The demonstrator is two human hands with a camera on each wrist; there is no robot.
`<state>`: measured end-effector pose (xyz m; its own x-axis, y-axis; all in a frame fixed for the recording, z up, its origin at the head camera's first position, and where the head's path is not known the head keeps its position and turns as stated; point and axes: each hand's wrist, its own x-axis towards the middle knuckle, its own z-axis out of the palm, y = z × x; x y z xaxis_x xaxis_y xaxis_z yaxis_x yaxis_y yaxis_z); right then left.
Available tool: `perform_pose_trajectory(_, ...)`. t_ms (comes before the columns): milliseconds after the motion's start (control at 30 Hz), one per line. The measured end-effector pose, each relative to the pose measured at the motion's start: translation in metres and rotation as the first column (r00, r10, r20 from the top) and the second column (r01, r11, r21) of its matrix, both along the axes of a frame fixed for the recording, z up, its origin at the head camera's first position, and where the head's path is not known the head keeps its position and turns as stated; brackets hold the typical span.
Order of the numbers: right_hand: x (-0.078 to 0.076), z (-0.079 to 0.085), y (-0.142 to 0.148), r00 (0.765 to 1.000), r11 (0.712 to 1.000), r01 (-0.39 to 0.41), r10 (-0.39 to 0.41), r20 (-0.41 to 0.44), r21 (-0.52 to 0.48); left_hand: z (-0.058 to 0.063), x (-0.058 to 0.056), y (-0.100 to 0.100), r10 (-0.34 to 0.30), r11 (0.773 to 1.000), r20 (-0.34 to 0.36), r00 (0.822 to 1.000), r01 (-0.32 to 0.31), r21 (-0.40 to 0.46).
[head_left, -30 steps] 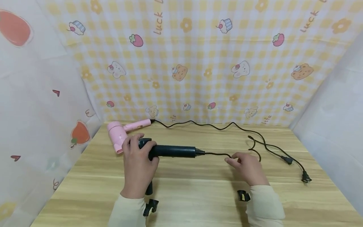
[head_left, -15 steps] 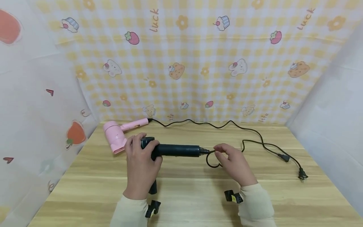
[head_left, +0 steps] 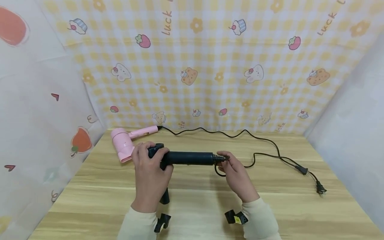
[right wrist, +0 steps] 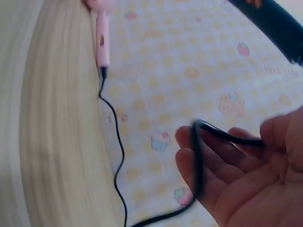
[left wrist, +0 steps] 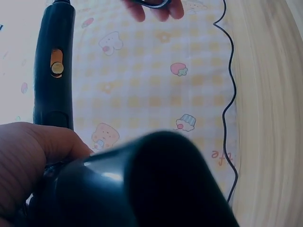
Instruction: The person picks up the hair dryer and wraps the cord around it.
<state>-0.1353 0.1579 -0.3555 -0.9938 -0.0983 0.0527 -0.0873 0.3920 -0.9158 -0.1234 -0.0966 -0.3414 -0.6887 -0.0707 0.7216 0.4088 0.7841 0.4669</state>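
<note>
My left hand [head_left: 151, 180] grips a dark hair dryer [head_left: 190, 158] by its head, which it partly hides. The dryer's handle points right and appears raised above the table. In the left wrist view, the dryer's barrel [left wrist: 104, 184] fills the foreground, and a round switch [left wrist: 57, 69] shows on the handle. My right hand [head_left: 237, 176] is at the handle's end, holding the black cord [head_left: 219, 174] near its ribbed sleeve. In the right wrist view, the thumb lies over the cord [right wrist: 198, 161], which loops across the fingers.
A pink hair dryer [head_left: 123, 145] lies at the back left of the wooden table [head_left: 192, 206]. Its black cord [head_left: 222, 132] runs right along the patterned backdrop [head_left: 204, 96]. Two plugs lie at the right, one nearer [head_left: 321, 188] and one farther [head_left: 302, 170]. The cords cross there.
My right hand has moved left along the dark dryer's cord to the handle's end, and the cord now bends in a loop there. My left hand keeps its grip on the dryer's head.
</note>
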Motion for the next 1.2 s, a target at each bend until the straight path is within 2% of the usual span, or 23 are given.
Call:
perform_pose_trajectory(67, 0.002, 0.003, -0.003, 1.000, 1.000, 0.006, -0.006, 0.003, -0.015, 0.002, 0.001, 0.002, -0.010, 1.000, -0.012, 1.000, 0.010, -0.002)
perform_pose_trajectory(100, 0.003, 0.005, -0.005, 1.000, 1.000, 0.008, -0.008, 0.007, 0.008, 0.003, 0.001, 0.003, -0.015, 1.000, -0.019, 1.000, 0.015, -0.005)
perform_pose_trajectory(200, 0.006, 0.010, -0.008, 1.000, 0.985, -0.002, 0.002, 0.002, 0.171, 0.007, 0.002, 0.007, -0.023, 1.000, -0.038, 0.999, 0.022, -0.018)
perform_pose_trajectory(333, 0.011, 0.014, -0.010, 0.999, 0.905, -0.036, 0.047, -0.016, 0.424, 0.008, 0.003, 0.008, -0.005, 1.000, -0.058, 0.998, 0.003, -0.029)
perform_pose_trajectory(467, 0.021, 0.017, -0.012, 0.989, 0.821, -0.072, 0.132, -0.067, 0.566, 0.006, 0.004, 0.006, 0.011, 1.000, -0.055, 0.998, -0.013, -0.026)
perform_pose_trajectory(567, 0.027, 0.020, -0.014, 0.969, 0.769, -0.098, 0.218, -0.115, 0.631, 0.004, 0.005, 0.005, 0.016, 1.000, -0.042, 0.999, -0.017, -0.025)
perform_pose_trajectory(633, 0.031, 0.023, -0.015, 0.959, 0.740, -0.117, 0.258, -0.118, 0.662, 0.002, 0.005, 0.004, 0.020, 0.999, -0.038, 0.999, -0.021, -0.025)
perform_pose_trajectory(800, 0.043, 0.030, -0.017, 0.949, 0.691, -0.137, 0.296, -0.105, 0.710, -0.003, 0.005, 0.005, 0.028, 0.998, -0.066, 0.997, -0.031, -0.051)
perform_pose_trajectory(867, 0.047, 0.033, -0.017, 0.922, 0.680, -0.124, 0.349, -0.170, 0.723, -0.004, 0.005, 0.005, 0.033, 0.997, -0.080, 0.996, -0.038, -0.063)
perform_pose_trajectory(900, 0.048, 0.034, -0.017, 0.897, 0.677, -0.106, 0.381, -0.224, 0.728, -0.003, 0.005, 0.005, 0.036, 0.997, -0.085, 0.996, -0.042, -0.068)
perform_pose_trajectory(933, 0.049, 0.036, -0.016, 0.865, 0.687, -0.087, 0.411, -0.287, 0.721, -0.003, 0.005, 0.005, 0.042, 0.996, -0.089, 0.995, -0.048, -0.071)
perform_pose_trajectory(967, 0.049, 0.037, -0.015, 0.827, 0.698, -0.064, 0.437, -0.353, 0.714, -0.002, 0.005, 0.004, 0.047, 0.996, -0.093, 0.995, -0.054, -0.074)
perform_pose_trajectory(1033, 0.048, 0.041, -0.013, 0.746, 0.742, -0.035, 0.465, -0.477, 0.669, -0.001, 0.004, 0.002, 0.056, 0.995, -0.098, 0.994, -0.064, -0.078)
perform_pose_trajectory(1100, 0.046, 0.044, -0.011, 0.677, 0.788, -0.008, 0.458, -0.576, 0.616, 0.001, 0.004, 0.000, 0.059, 0.994, -0.101, 0.993, -0.068, -0.084)
perform_pose_trajectory(1167, 0.045, 0.046, -0.009, 0.627, 0.826, 0.004, 0.437, -0.645, 0.564, 0.002, 0.004, -0.001, 0.051, 0.994, -0.098, 0.994, -0.060, -0.094)
perform_pose_trajectory(1200, 0.044, 0.047, -0.008, 0.609, 0.842, 0.011, 0.422, -0.671, 0.540, 0.002, 0.003, -0.001, 0.042, 0.994, -0.095, 0.995, -0.051, -0.100)
